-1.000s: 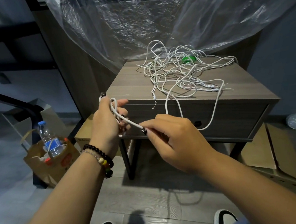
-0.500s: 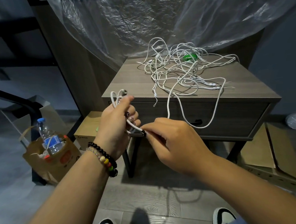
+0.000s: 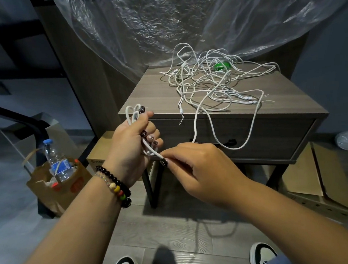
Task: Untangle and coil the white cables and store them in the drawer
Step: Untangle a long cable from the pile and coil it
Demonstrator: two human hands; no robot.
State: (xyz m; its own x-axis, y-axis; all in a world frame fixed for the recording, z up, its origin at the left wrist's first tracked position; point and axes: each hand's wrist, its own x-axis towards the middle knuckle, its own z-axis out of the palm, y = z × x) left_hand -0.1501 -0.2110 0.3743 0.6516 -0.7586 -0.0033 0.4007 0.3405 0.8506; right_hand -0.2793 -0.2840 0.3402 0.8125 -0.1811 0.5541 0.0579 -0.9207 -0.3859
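Observation:
A tangle of white cables lies on top of the grey wooden nightstand. My left hand is closed around a few loops of one thick white cable, held in front of the nightstand's left corner. My right hand pinches the same cable just right of the left hand. From my right hand the cable hangs in a long loop down over the closed drawer front and runs back up into the tangle. The drawer's black handle shows partly.
A green object sits among the cables at the back. Clear plastic sheeting hangs behind the nightstand. A paper bag with a water bottle stands on the floor at left. Cardboard boxes lie under and right of the nightstand.
My left hand has turned and risen slightly, with more cable loops now gathered above its fingers. My right hand stays pinched on the cable close beside it.

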